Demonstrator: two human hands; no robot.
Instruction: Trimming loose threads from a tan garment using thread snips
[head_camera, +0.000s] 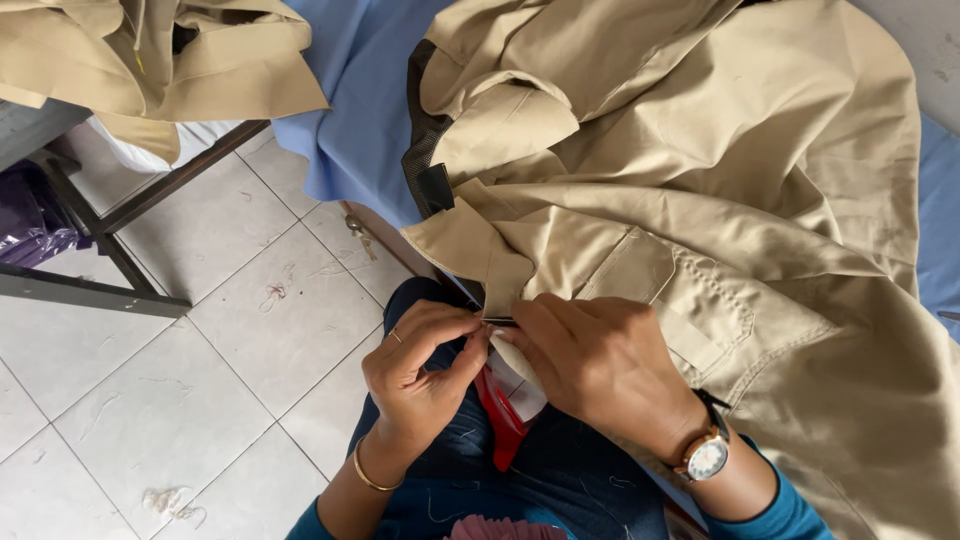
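At the jacket's edge, both hands pinch.
Left hand (420, 365) and right hand (590, 360) meet, clamped on the beige jacket (700, 200) hem between them; seemingly trimming threads, calling for steady, small grips.

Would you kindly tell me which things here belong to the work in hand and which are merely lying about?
In hand: left hand, right hand, beige jacket, small dark tool at its edge.
Lying about: second beige garment, purple bag, thread scraps.
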